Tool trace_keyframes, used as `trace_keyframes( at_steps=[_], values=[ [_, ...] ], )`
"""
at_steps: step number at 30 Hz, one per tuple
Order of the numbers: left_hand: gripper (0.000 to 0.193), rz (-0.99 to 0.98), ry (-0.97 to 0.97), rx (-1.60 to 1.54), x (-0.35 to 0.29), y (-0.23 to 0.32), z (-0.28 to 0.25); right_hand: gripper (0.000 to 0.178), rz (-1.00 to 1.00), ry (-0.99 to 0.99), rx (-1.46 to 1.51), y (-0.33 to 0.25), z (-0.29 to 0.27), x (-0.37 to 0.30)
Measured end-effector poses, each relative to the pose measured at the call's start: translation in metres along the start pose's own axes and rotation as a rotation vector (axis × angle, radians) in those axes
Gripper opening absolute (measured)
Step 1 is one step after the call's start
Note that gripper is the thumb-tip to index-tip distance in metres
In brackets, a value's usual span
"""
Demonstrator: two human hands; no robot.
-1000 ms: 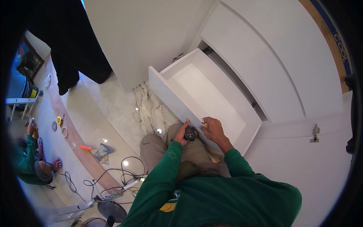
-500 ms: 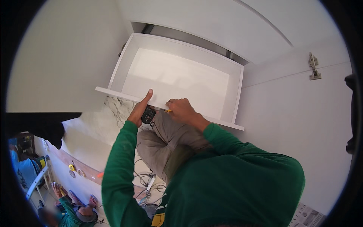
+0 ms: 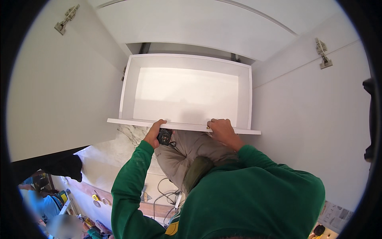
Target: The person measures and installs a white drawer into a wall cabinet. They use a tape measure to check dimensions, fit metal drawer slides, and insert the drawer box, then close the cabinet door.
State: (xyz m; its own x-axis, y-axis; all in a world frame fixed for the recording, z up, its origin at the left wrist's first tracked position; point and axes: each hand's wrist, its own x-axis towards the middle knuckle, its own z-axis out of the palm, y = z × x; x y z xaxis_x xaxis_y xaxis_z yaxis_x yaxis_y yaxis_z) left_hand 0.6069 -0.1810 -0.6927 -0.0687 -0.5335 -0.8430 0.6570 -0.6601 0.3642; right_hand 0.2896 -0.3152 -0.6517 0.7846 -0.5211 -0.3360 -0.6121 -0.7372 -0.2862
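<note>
A white drawer (image 3: 129, 87) is pulled out of a white cabinet, its front panel (image 3: 187, 126) facing my lap. At the left half of that panel, my left hand (image 3: 153, 137) is closed round a black tape measure (image 3: 164, 136), its thumb on the panel's top edge. Farther right, my right hand (image 3: 223, 131) is closed at the same edge, its fingertips pinching a thin yellow pencil (image 3: 208, 127), mostly hidden by the fingers. Whether the tape's blade is drawn out, I cannot tell.
Open white doors with metal hinges (image 3: 323, 53) flank the drawer on both sides. Cables (image 3: 167, 196) lie on the floor by my legs. A yellow tape measure (image 3: 95, 197) rests at the lower left, near other people. Newspaper (image 3: 336, 215) lies at the lower right.
My right hand has slid right along the drawer front with the pencil, widening the gap to my left hand. The view has turned, bringing the left door's hinge into sight.
</note>
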Motion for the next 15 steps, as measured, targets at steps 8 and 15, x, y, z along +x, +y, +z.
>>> trace_keyframes(
  at_steps=[8, 15],
  values=[
    [0.039, 0.106, -0.069, -0.021, 0.012, -0.006, -0.007, 0.023, -0.123, 0.152, -0.008, 0.011, 0.010, -0.009],
    [0.045, 0.176, -0.032, -0.068, 0.027, -0.006, -0.010, 0.030, -0.151, 0.217, -0.051, 0.003, 0.006, -0.009]
  ],
)
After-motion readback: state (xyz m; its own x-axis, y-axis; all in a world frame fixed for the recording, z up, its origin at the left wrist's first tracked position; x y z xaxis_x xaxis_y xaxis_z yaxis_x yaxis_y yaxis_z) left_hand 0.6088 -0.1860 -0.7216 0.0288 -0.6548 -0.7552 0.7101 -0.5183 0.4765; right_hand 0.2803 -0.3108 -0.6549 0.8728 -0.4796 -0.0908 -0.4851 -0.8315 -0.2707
